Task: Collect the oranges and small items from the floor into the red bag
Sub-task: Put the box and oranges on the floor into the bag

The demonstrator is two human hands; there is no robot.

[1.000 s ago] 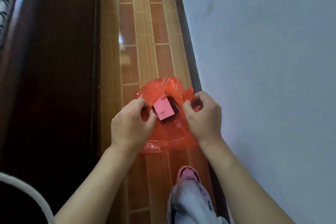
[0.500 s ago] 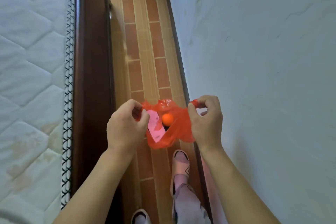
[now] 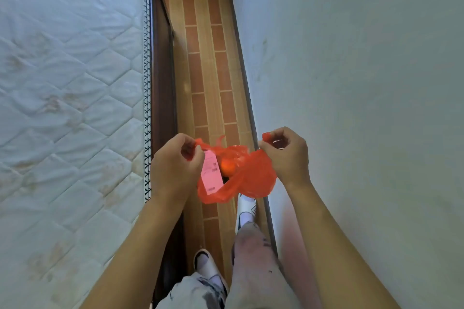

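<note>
The red plastic bag (image 3: pixel 251 178) hangs in the air between my hands, above the floor. My left hand (image 3: pixel 175 165) pinches its left handle and my right hand (image 3: pixel 286 153) pinches its right handle, pulling the mouth apart. Inside the opening I see an orange (image 3: pixel 228 166) and a pink paper card (image 3: pixel 210 175) standing against the bag's left side. Something dark lies lower in the bag, mostly hidden.
A bare quilted mattress (image 3: pixel 70 98) on a dark wooden frame (image 3: pixel 162 63) fills the left. A pale wall (image 3: pixel 351 83) runs along the right. Between them is a narrow strip of brown tiled floor (image 3: pixel 200 57). My feet in pale slippers (image 3: pixel 247 211) stand below the bag.
The bag has been lifted from the floor and I have risen; the mattress has come into view. My hands have spread apart, opening the bag's mouth wider, and the orange now shows.
</note>
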